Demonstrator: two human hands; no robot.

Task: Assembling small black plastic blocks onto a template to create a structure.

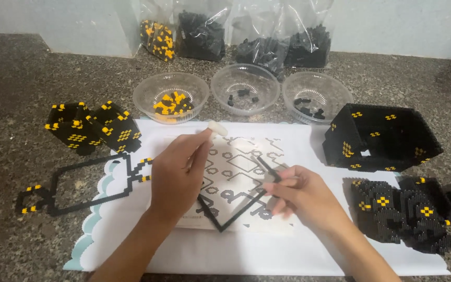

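In the head view, near the middle of the frame, we see our left hand (176, 169) and right hand (301, 196) over a printed pattern sheet (238, 162) that lies on a white mat (288, 245). Between them sits a thin black brick frame (236, 206), a single row of tiny blocks bent into an open diamond. Our right hand pinches its right-hand arm between thumb and fingertips, closed on it. Our left hand has its fingers curled with the thumb and forefinger pressed together near a small pale piece (216, 127) at its tip; we cannot tell whether it grips that piece or only touches it.

We judge the frame to be very light, stiff along each straight run but weak at the corners, where it could snap apart if twisted. It is best held close to a corner or along a straight run, with both hands, and kept flat.

At centre left lies a larger flat outline (87, 185) of the same blocks. At upper left stand two black and yellow block shapes (92, 128); at right, an open black box (384, 138) and lower pieces (400, 211). Three clear bowls (244, 86) and bags of blocks (236, 39) line the top, on a stone counter (6, 104).
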